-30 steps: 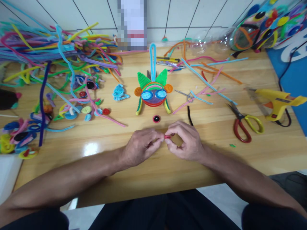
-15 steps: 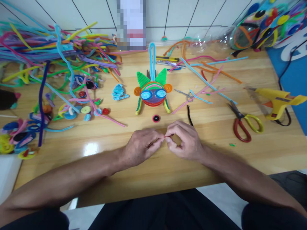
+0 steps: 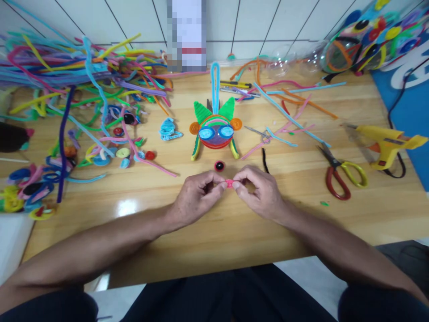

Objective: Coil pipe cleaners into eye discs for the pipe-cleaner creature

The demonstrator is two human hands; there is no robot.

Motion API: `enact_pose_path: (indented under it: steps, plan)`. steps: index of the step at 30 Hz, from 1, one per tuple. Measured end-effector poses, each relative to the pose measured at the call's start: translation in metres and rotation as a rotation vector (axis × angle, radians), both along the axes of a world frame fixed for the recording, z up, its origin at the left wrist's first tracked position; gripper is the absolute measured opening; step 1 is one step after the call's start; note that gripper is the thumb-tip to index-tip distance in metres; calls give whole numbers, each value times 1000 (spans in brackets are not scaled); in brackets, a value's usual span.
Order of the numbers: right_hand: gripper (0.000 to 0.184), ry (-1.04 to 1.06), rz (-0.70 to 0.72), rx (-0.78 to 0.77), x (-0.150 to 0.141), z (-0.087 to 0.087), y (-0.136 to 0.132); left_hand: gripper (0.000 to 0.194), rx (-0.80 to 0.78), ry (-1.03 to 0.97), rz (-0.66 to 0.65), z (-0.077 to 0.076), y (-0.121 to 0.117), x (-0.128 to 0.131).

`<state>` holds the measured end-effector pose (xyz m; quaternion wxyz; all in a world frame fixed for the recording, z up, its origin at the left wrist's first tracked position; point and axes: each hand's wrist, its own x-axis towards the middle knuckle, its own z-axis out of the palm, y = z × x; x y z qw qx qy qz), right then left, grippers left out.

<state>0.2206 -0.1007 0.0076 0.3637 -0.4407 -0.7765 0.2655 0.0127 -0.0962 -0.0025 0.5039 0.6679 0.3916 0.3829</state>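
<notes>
A small pink-red coil, seemingly of pipe cleaner, is pinched between the fingertips of both hands. My left hand grips its left side and my right hand its right side. Just beyond the fingers lies a round black eye piece with a pink-red rim. Farther back sits a pipe-cleaner figure with green ears, orange spirals, blue ovals and a tall light-blue loop on top. A short black pipe cleaner rests right of it.
Scissors with red and yellow handles and a yellow glue gun lie at the right. A heap of colourful pipe cleaners fills the left back. A light-blue coiled piece and small scissors flank the figure.
Both hands have moved slightly away from me, closer to the black eye piece. The pink-red coil has turned, so more of its surface shows between the fingertips.
</notes>
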Motion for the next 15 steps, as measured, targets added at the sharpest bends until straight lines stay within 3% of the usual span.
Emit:
enact_pose_path:
  steps: [11, 15]
  plan:
    - [12, 52, -47, -179, 1, 3, 6, 11, 171, 114, 2, -1, 0, -1]
    - [12, 43, -22, -246, 2, 5, 8, 20, 121, 87, 44, -4, 0, -1]
